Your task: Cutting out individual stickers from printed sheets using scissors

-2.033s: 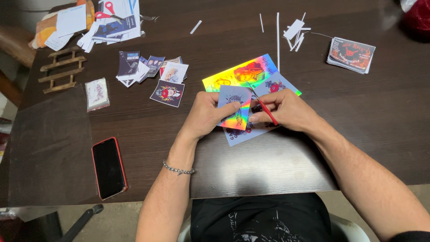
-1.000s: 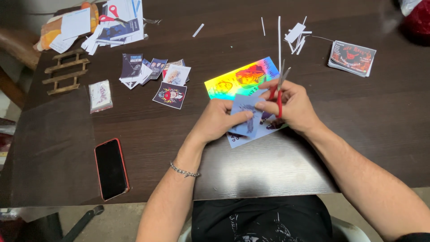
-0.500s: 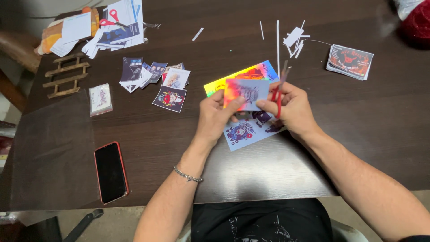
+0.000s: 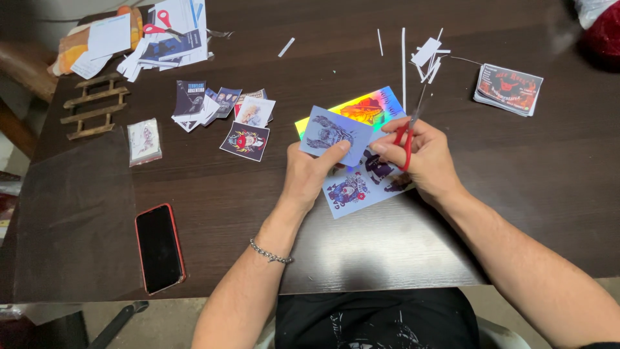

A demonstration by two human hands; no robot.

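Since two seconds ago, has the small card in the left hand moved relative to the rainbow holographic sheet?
Yes. The small card has been lifted off the printed sheet and now overlaps the near-left corner of the rainbow holographic sheet, pinched in the left hand.

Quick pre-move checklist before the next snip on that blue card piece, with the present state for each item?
1. Left hand grips the small blue printed card piece: ok.
2. Right hand holds the red-handled scissors: ok.
3. Scissor blades positioned on the piece: not ok, they point away.
4. Blades open: cannot tell.
5. Blue sticker sheet lies flat on the dark wooden table: ok.
6. Red-cased phone away from the hands: ok.
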